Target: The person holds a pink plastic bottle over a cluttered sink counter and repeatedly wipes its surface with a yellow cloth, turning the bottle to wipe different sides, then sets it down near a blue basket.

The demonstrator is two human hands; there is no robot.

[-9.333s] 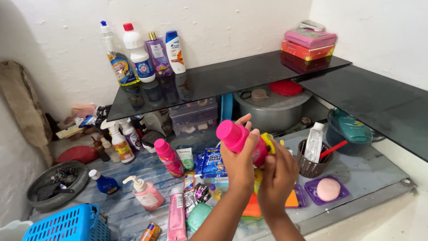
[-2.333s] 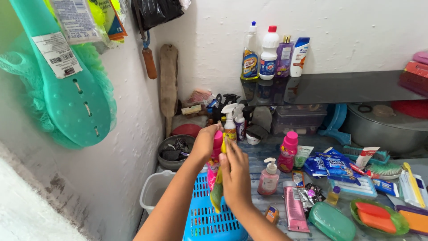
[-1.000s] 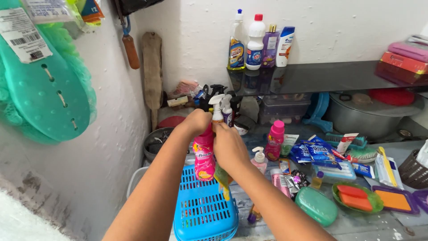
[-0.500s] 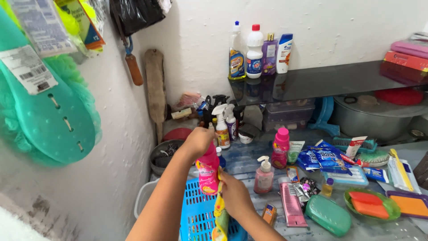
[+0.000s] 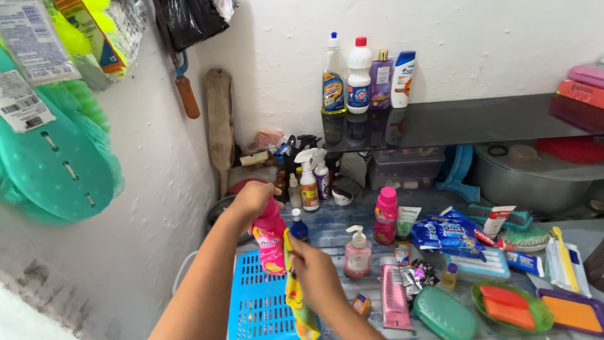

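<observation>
while the left hand (image 5: pixel 253 198) is closed over its cap, the pink bottle (image 5: pixel 270 242) stands upright above the far edge of the blue basket (image 5: pixel 258 305) — a bright pink plastic body with a printed label on its front, its top hidden under the fingers. it sits at the near left of the scene, close to the white wall, and whether its base touches the basket rim cannot be told.

the right hand (image 5: pixel 314 271) is closed too, its fingers pinched around a yellow cloth (image 5: pixel 296 289) with coloured print that hangs down in a narrow strip, just to the right of the bottle and touching or nearly touching its side.

just beyond the bottle stands a small dark blue bottle (image 5: pixel 299 225). to the right on the grey desk (image 5: pixel 340 223) are a pink pump dispenser (image 5: pixel 357 254) and a second pink bottle (image 5: pixel 385 215) — both upright and apart from the hands. a pink tube (image 5: pixel 393 296) lies flat near the dispenser, with a green soap case (image 5: pixel 444 313) beside it. farther back, white spray bottles (image 5: pixel 308 179) stand under a dark glass shelf (image 5: pixel 453 119) that carries four tall bottles against the wall.
</observation>
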